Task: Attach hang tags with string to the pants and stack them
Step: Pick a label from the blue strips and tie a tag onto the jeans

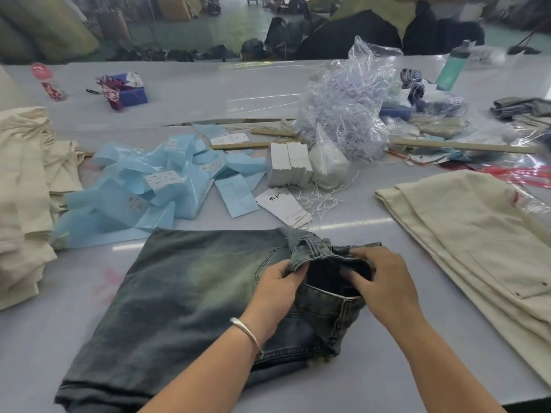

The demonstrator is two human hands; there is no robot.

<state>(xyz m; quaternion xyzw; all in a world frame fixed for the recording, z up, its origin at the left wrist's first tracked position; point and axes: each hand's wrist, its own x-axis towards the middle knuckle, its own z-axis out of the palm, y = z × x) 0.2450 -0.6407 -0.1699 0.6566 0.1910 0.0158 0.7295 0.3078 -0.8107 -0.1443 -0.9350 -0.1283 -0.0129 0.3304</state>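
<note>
Right, here are the folded jeans [185, 296] lying flat on the pale, smooth table [44, 338], a faded grey-blue denim with a greenish wash down the middle, squared off into a thick rectangle. Both hands are at the waistband end, which is bunched up and pulled open into a dark, rounded mouth. The left hand [275, 289] pinches a turned-back flap of the stitched waistband between thumb and fingers, a plain silver bangle [247, 332] sitting on that wrist. The right hand [384, 281] has its fingers curled over the far edge of the waistband, thumb dipping into the opening, gripping the denim.

Just beyond the jeans lies a small fan of white hang tags [284, 208] with black printing, flat card, and beside them a loose tangle of thin white strings [325, 201]. Behind that stands a chunky block of stacked white cards [287, 168], and next to it a rounded white bag [328, 166].

To the left — a crumpled heap of glossy light-blue plastic sleeves [149, 189] carrying white printed labels. Further back, a crinkly clear plastic bag [348, 105] stuffed with pale shredded strands.

On the right, cream pants [465, 231] lie folded in soft flat layers — matte woven cloth, with a pocket flap showing. At the left edge, another pile of cream fabric [24, 201] sits rumpled and stacked.
</note>
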